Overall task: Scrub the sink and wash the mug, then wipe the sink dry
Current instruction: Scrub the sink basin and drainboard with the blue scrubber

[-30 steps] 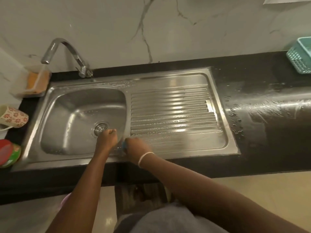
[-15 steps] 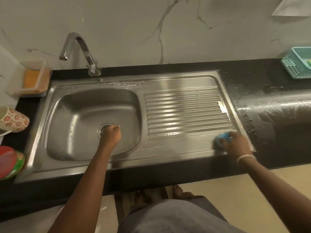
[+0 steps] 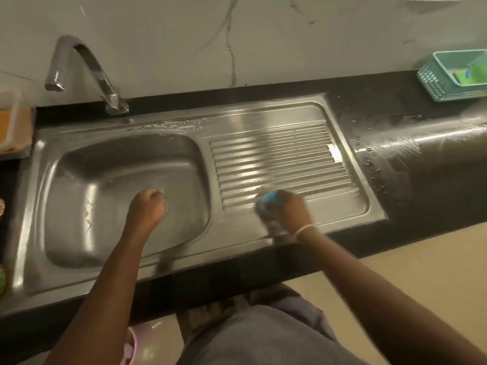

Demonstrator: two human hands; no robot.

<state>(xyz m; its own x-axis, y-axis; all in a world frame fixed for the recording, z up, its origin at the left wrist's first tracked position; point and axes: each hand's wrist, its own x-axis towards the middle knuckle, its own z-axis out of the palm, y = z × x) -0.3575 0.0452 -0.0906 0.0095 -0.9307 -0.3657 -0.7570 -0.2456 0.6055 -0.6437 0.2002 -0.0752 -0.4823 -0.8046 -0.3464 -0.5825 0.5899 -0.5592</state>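
A steel sink (image 3: 123, 143) with a ribbed draining board (image 3: 279, 159) is set into a black counter. My right hand (image 3: 288, 213) grips a blue scrubber (image 3: 270, 201) and presses it on the near left part of the draining board. My left hand (image 3: 147, 206) hovers as a fist over the basin, covering the drain, and holds nothing I can see. The mug is cut off at the left edge; only a sliver (image 3: 1, 206) shows.
A curved tap (image 3: 87, 67) stands at the back left. A clear box with an orange sponge (image 3: 13, 125) sits left of the sink. A teal basket (image 3: 458, 75) is at the back right. The counter (image 3: 421, 164) right of the sink is wet.
My right hand slid the blue scrubber from the basin's edge to the draining board's right end, then back left to its near left part. The left fist stayed over the drain.
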